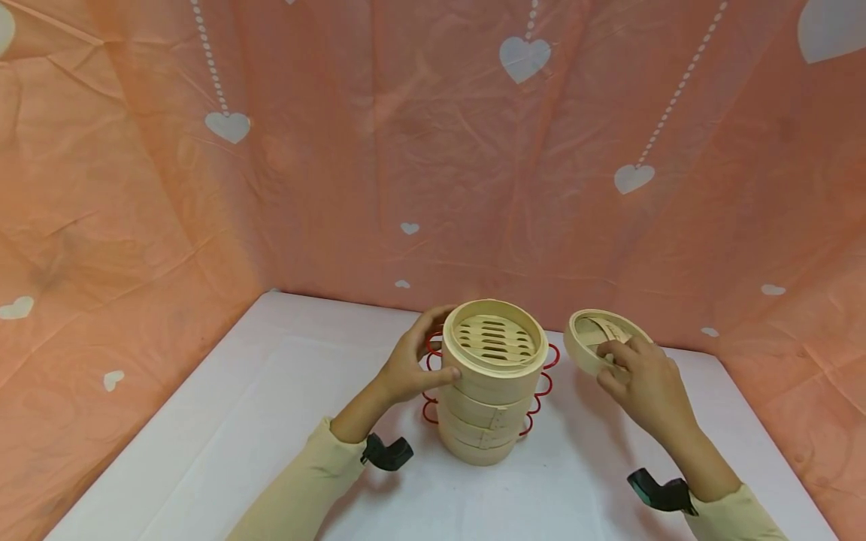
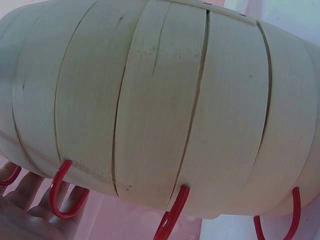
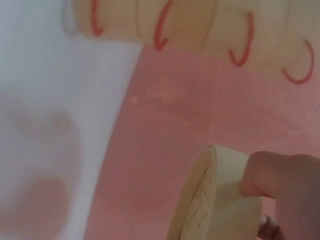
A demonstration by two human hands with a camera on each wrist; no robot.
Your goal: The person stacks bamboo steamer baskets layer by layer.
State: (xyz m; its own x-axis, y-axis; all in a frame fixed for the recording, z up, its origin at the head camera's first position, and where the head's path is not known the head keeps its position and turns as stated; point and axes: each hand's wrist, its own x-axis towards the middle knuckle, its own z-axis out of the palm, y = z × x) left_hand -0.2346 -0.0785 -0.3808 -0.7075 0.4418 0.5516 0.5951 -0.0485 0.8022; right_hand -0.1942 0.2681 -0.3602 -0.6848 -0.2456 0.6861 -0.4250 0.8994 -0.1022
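Note:
A tall stack of round bamboo steamer baskets [image 1: 483,406] stands upright on the white table, with red loops [image 2: 54,191] along two opposite sides. Its top tier is uncovered and shows a slatted base [image 1: 497,328]. My left hand [image 1: 414,364] grips the stack's upper left side, thumb at the front and fingers reaching behind. To the right of the stack, my right hand [image 1: 646,387] holds the bamboo steamer lid [image 1: 579,347] by its edge, tilted and apart from the stack. In the right wrist view the thumb presses the lid's side band [image 3: 232,205], beside woven bamboo.
A white cloth [image 1: 237,421] covers the table. Behind and at both sides hangs an orange-pink sheet [image 1: 419,165] printed with pale hearts. Black wrist devices [image 1: 389,453] sit on both forearms, and beige sleeves [image 1: 304,477] reach the wrists.

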